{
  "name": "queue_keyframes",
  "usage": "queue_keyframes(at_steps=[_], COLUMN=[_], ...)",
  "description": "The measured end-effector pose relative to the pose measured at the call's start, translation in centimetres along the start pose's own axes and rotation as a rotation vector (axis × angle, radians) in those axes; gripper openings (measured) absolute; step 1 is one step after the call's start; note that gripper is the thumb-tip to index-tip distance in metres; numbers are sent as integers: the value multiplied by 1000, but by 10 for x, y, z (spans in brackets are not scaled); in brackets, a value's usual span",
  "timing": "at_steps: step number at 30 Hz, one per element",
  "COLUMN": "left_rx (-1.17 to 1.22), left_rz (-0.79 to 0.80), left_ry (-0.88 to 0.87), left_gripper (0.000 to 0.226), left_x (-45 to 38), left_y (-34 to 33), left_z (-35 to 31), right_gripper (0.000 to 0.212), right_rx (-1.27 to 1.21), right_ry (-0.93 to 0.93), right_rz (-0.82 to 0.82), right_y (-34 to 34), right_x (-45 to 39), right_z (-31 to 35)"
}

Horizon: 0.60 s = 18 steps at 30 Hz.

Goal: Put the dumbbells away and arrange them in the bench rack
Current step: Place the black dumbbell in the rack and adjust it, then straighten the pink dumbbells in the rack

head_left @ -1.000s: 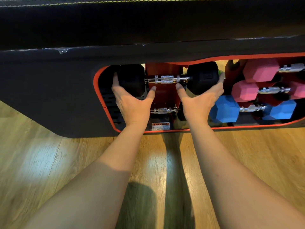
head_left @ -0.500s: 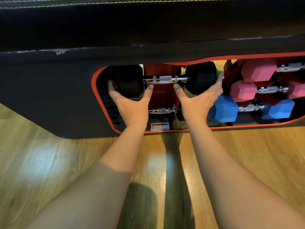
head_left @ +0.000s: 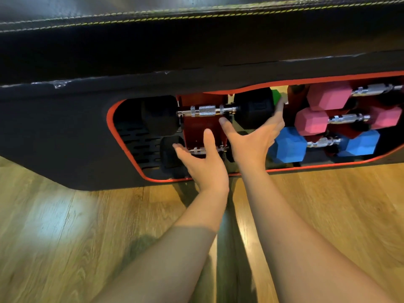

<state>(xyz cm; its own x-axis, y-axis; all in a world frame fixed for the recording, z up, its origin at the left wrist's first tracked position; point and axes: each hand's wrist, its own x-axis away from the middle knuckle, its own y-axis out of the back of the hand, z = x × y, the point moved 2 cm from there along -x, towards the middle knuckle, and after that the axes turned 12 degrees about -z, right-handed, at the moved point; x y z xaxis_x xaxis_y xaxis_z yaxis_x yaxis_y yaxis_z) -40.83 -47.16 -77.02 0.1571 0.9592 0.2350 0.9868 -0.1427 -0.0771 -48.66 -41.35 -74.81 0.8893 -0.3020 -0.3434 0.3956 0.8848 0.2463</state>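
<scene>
A large black dumbbell (head_left: 206, 110) with a knurled chrome handle lies across the upper slot of the red bench rack (head_left: 203, 125). Below it a smaller black dumbbell (head_left: 170, 153) rests in the lower slot. My left hand (head_left: 203, 162) is open in front of the lower dumbbell, fingers spread, holding nothing. My right hand (head_left: 254, 136) is open too, its fingertips against the right head of the upper black dumbbell. To the right sit two pink dumbbells (head_left: 328, 96) (head_left: 311, 121) and a blue dumbbell (head_left: 286, 145).
The black padded bench (head_left: 153, 44) overhangs the rack opening, which has a red rim (head_left: 109, 114). A slotted black panel (head_left: 135, 141) lines the rack's left side. A green piece (head_left: 276, 96) shows behind the upper dumbbell. Wooden floor (head_left: 65, 237) lies under my arms.
My left hand has come off the upper black dumbbell's left head and dropped toward the lower one. The right hand stays at the right head. The view has shifted left.
</scene>
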Motion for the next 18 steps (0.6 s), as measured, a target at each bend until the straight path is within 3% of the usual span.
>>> queue_keyframes(at_steps=[4, 9, 15, 18], left_rx=[-86, -196, -275, -424], left_rz=[103, 240, 554, 568], left_ry=[-69, -122, -310, -407], left_gripper=[72, 45, 54, 70], left_x=[42, 91, 158, 178], left_y=[-6, -19, -69, -102], left_z=[-3, -30, -76, -71], right_gripper=[116, 88, 61, 57], right_rx=[22, 109, 181, 194], right_ry=[23, -13, 14, 2], right_rz=[11, -35, -197, -204], right_y=[29, 84, 159, 190], right_x=[-8, -36, -105, -140], right_z=[6, 15, 12, -15])
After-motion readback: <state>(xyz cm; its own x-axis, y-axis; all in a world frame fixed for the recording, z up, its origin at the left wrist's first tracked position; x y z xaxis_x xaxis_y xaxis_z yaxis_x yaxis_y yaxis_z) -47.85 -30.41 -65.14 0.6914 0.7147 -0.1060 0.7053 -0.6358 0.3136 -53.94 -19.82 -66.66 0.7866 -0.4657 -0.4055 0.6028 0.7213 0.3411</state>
